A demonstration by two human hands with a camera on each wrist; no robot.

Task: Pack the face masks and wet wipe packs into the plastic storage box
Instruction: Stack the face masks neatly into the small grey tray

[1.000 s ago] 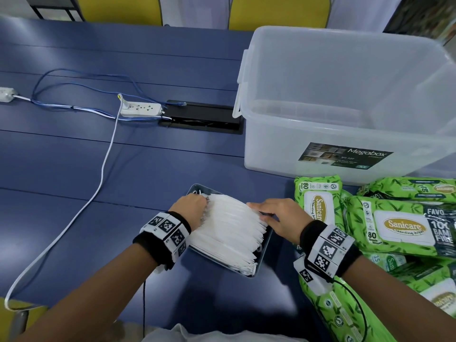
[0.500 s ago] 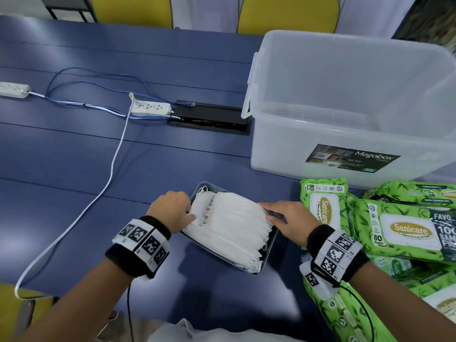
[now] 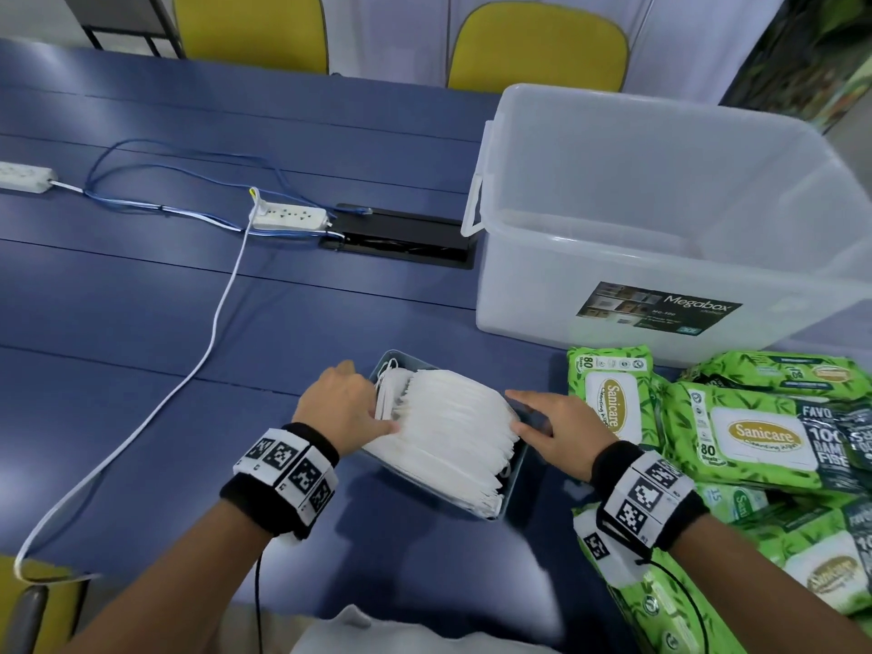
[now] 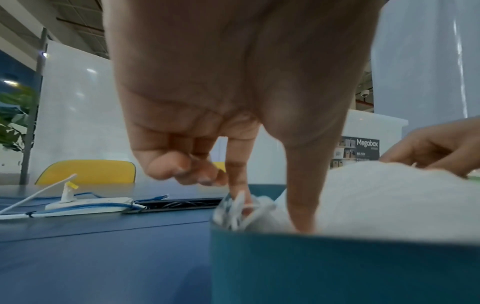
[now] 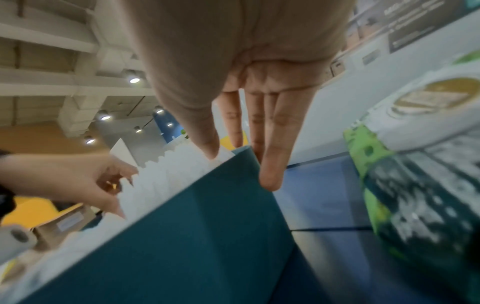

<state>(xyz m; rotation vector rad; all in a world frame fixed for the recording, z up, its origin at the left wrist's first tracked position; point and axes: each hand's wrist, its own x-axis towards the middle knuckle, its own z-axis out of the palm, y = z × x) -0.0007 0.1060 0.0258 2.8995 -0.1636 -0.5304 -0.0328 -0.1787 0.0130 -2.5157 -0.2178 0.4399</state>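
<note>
Office: blue meeting table (image 3: 141, 313) (yellow chairs (image 3: 538, 49)).

The dark label (image 3: 658, 308) on the front wall of the plastic storage box (image 3: 613, 257) reads "Megabox" in pale letters; the smaller lines under it are too fine to read. The upright wet wipe pack (image 3: 611, 398) shows "Sanicare" on a gold oval and "80" in its top corner. The larger pack beside it (image 3: 759, 436) also reads "Sanicare", with "80" at lower left and "FAVO" and "100" on its dark panel.
</note>
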